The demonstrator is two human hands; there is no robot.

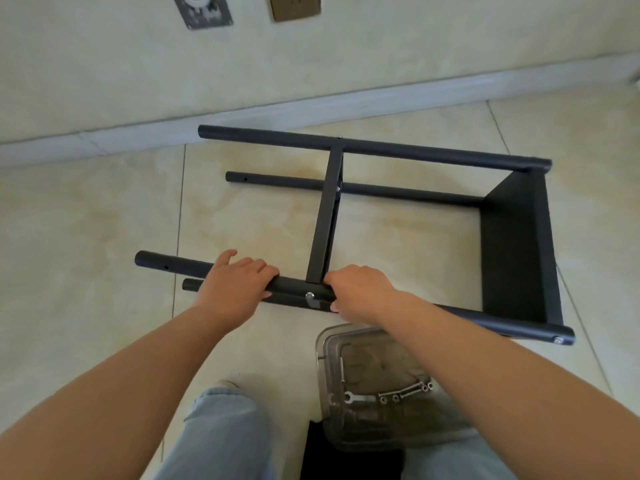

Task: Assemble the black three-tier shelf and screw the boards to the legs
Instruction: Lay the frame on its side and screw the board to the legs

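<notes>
The black shelf frame lies on its side on the tiled floor. Its near upper leg (173, 268) runs left to right. My left hand (237, 284) grips this leg from above. Just right of it my right hand (360, 294) grips the same leg beside the middle board (325, 220). A silver screw (309, 295) sits in the leg between my hands. The end board (516, 244) stands at the right, with another screw head (557, 340) at the leg's tip. Two far legs (381, 147) (398, 191) lie behind.
A clear plastic box (367, 386) near my knees holds several bolts, nuts and a small wrench (356, 398). A black board (349, 452) lies under it. The wall and baseboard (311, 109) run close behind the frame. My jeans-clad legs fill the bottom edge.
</notes>
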